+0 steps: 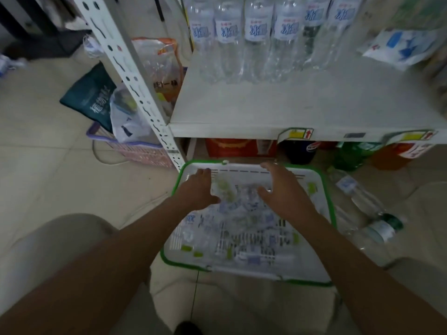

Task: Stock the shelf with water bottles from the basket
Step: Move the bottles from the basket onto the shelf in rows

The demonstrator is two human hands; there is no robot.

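I record both hands released, fingers spread, grasping nothing. The left hand (197, 189) and right hand (285, 192) hover above the far end of the white slotted plastic basket with green rim (242, 166). Clear plastic water bottles (242, 221) lie inside it. Beyond it, labelled clear bottles (256, 39) stand on the white shelf board (290, 110).

basket (329, 204) of bottles (242, 213) on floor before shelf (290, 112), more bottles (256, 32) on it

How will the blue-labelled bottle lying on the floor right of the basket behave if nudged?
The bottle lies on its side on the smooth tile floor, so it would probably roll. It looks clear and thin-walled, so likely light and easy to dent; its fill level I cannot tell.
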